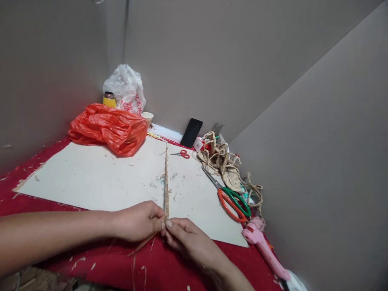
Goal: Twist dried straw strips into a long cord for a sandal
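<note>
A long, thin straw cord [166, 182] runs straight away from me over the white board [91, 173], its far tip frayed. A thin dark line lies along its left side, and I cannot tell whether it is a rod or a shadow. My left hand [142, 221] pinches the near end between thumb and fingers. Close against it, my right hand [186, 234] has closed thumb and fingertips on the same end. Loose fibres [144, 244] trail from below the left hand towards me. The exact grip point is partly hidden by the fingers.
Big scissors [232, 202], a pink glue gun [266, 248] and a heap of straw rope [227, 161] line the right side. Small red scissors [182, 154] lie beyond my hands. Behind are a phone [191, 132], a paper cup [147, 117] and a red plastic bag [109, 129].
</note>
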{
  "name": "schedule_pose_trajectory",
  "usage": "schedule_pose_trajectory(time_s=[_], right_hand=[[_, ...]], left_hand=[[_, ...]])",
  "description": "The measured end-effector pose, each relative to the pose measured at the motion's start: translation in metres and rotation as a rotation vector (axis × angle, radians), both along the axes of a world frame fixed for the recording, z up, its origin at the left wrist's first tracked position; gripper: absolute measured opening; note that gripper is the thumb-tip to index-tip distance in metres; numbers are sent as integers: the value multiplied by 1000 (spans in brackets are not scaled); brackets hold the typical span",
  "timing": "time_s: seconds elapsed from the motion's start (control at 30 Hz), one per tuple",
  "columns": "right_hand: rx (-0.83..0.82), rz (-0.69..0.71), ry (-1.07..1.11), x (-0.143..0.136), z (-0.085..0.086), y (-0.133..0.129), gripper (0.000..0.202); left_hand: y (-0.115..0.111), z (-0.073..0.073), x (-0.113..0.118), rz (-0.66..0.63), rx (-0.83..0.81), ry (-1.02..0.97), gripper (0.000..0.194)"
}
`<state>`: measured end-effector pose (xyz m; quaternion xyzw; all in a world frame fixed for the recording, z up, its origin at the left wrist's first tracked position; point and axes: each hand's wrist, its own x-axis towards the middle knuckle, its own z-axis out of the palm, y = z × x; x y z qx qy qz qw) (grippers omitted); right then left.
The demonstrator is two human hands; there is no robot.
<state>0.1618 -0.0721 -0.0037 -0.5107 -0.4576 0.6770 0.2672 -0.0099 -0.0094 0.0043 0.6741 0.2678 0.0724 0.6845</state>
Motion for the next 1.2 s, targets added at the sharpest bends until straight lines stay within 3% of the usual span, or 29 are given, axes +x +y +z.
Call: schedule_pose_trajectory(time_s=[0.13, 0.27, 0.4, 0.5, 0.6, 0.67, 0.73, 0.8, 0.83, 0.87, 0.93, 1.0, 1.1, 1.13, 1.2], right_hand=[[-151, -171, 209, -11, -10, -4, 41], [-136, -347, 194, -25, -16, -12, 41], [-133, -430, 212, -34, -15, -18, 40], [-142, -465, 286, -41, -14, -21, 44], [-143, -435, 353, -45, -14, -22, 40], [-150, -410, 379, -45, -13, -23, 35], [-171, -403, 413, -42, -12, -23, 34], [-195, -396, 463, -38, -10, -23, 32], [-205, -393, 496, -35, -8, -23, 30], [-214, -388, 529, -34, -7, -22, 28], [-228, -372, 581, -31, -5, -21, 26], [-237, -352, 602, -29, -4, -20, 25], [-234, -300, 584, -26, -6, -18, 26], [-230, -283, 566, -25, -6, -18, 27], [-219, -245, 506, -20, -8, -17, 28]], left_hand=[[0, 7, -7, 6, 315, 182, 28], [-7, 21, -13, -24, 583, 319, 29], [-20, 29, -14, -39, 778, 514, 32], [-35, 14, -14, -127, 962, 554, 16], [-57, -9, -18, -136, 1239, 515, 24], [-70, -16, -23, -190, 1304, 485, 22], [-77, -10, -28, -333, 1204, 427, 13], [-72, 5, -31, -323, 975, 320, 9], [-65, 14, -32, -213, 858, 264, 10], [-55, 22, -31, 12, 759, 224, 11], [-33, 32, -26, 187, 709, 206, 23], [-15, 31, -18, 269, 461, 144, 24], [-5, 18, -6, 123, -12, 131, 24], [-5, 13, -3, 94, -70, 140, 25], [-7, 6, -1, 79, -30, 140, 28]])
